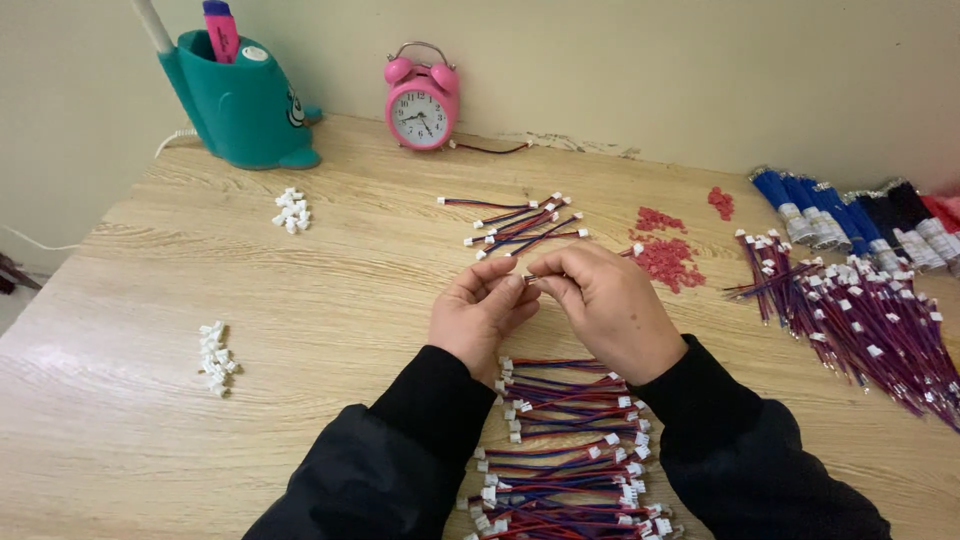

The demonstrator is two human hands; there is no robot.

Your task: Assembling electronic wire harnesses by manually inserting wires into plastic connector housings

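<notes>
Both hands meet mid-frame over the desk [300, 300]: left hand [478, 315] and right hand [610, 310] pinch one thin wire lead [532, 277] between closed fingers. Small finished-looking wire group [520, 225] just above; big wire pile [565, 450] below the wrists, apparently still to do.

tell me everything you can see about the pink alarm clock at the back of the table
The pink alarm clock is a small round twin-bell type: two pink bells on top joined by a thin metal handle, a white dial with dark numerals and hands, and a glossy pink case. It stands upright at the far edge of the wooden table, close against the pale wall, facing the camera. A thin dark wire lies on the table just to its right. Neither hand touches it.
</notes>
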